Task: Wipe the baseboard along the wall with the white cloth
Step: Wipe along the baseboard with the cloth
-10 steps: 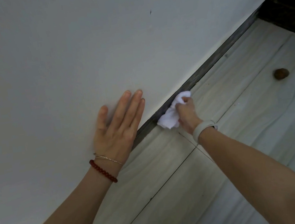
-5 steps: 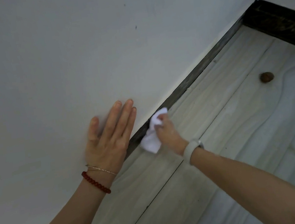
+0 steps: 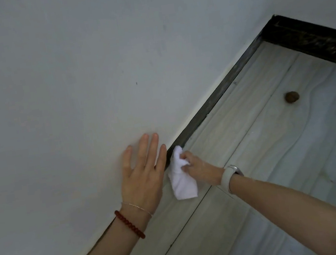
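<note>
Both forearms are bare all the way to the frame edge, no sleeves showing anywhere. The left hand (image 3: 142, 175) has two things at the wrist: a thin, pale chain bracelet (image 3: 136, 207) sitting closest to the hand, and right behind it a chunkier bracelet of dark red round beads (image 3: 130, 224) that wraps around the wrist. The right hand (image 3: 201, 168) has a watch or fitness band (image 3: 231, 175) on its wrist, with a wide off-white strap and a darker, shiny case edge poking out on the far side. Fingernails on the left hand look short and plain. No rings that I can make out.
</note>
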The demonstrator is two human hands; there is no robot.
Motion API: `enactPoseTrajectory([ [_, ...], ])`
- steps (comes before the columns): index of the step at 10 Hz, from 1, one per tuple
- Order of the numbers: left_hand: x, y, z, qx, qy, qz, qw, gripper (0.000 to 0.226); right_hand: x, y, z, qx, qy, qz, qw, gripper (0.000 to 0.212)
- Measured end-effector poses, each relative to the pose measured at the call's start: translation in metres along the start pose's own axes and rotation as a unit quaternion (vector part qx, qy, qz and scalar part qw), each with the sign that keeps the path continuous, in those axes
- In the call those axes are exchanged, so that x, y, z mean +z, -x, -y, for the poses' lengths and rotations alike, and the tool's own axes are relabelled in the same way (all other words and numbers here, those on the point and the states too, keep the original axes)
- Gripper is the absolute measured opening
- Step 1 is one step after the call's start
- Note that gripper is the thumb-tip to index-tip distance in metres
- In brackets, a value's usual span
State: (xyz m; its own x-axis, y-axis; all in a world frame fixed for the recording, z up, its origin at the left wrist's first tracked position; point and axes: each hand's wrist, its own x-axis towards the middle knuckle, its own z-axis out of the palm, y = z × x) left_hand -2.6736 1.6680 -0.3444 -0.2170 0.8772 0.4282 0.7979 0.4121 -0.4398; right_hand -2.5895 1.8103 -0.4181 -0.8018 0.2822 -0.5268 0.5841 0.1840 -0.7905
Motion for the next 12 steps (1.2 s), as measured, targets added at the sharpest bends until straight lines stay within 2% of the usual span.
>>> enactPoseTrajectory([
  [1, -0.019, -0.030, 0.007, 0.014, 0.061, 0.035, 0.997, 0.051, -0.032, 0.014, 0.005, 0.042, -0.028, -0.008, 0.999, 0.027],
  [2, -0.041, -0.066, 0.013, 0.063, 0.083, 0.039, 0.994, 0.042, -0.078, 0.031, 0.015, 0.077, -0.085, -0.078, 0.990, 0.004],
  [3, -0.051, -0.111, 0.012, 0.117, 0.089, -0.001, 0.989, 0.034, -0.110, 0.047, 0.031, 0.088, -0.118, -0.166, 0.975, 0.013],
  [4, -0.042, -0.150, 0.000, 0.113, 0.101, -0.026, 0.988, 0.030, -0.129, 0.048, 0.042, 0.091, -0.127, -0.189, 0.969, 0.025],
  [5, -0.019, -0.162, -0.016, 0.097, 0.126, -0.010, 0.987, 0.031, -0.149, 0.042, 0.051, 0.113, -0.129, -0.211, 0.962, 0.036],
  [7, 0.005, -0.177, -0.027, 0.135, 0.176, 0.034, 0.974, 0.037, -0.189, 0.046, 0.062, 0.146, -0.114, -0.251, 0.950, 0.034],
  [9, 0.035, -0.213, -0.062, 0.112, 0.180, 0.051, 0.976, 0.049, -0.200, 0.043, 0.027, 0.185, -0.114, -0.230, 0.949, 0.046],
  [10, 0.060, -0.215, -0.071, 0.123, 0.171, -0.010, 0.977, 0.042, -0.168, 0.029, 0.004, 0.173, -0.118, -0.179, 0.961, 0.044],
  [11, 0.063, -0.213, -0.071, 0.111, 0.144, -0.020, 0.983, 0.036, -0.128, 0.001, -0.005, 0.137, -0.179, -0.108, 0.968, 0.043],
  [12, 0.055, -0.209, -0.063, 0.114, 0.091, 0.032, 0.989, 0.038, -0.101, -0.026, 0.009, 0.113, -0.286, -0.116, 0.945, 0.042],
])
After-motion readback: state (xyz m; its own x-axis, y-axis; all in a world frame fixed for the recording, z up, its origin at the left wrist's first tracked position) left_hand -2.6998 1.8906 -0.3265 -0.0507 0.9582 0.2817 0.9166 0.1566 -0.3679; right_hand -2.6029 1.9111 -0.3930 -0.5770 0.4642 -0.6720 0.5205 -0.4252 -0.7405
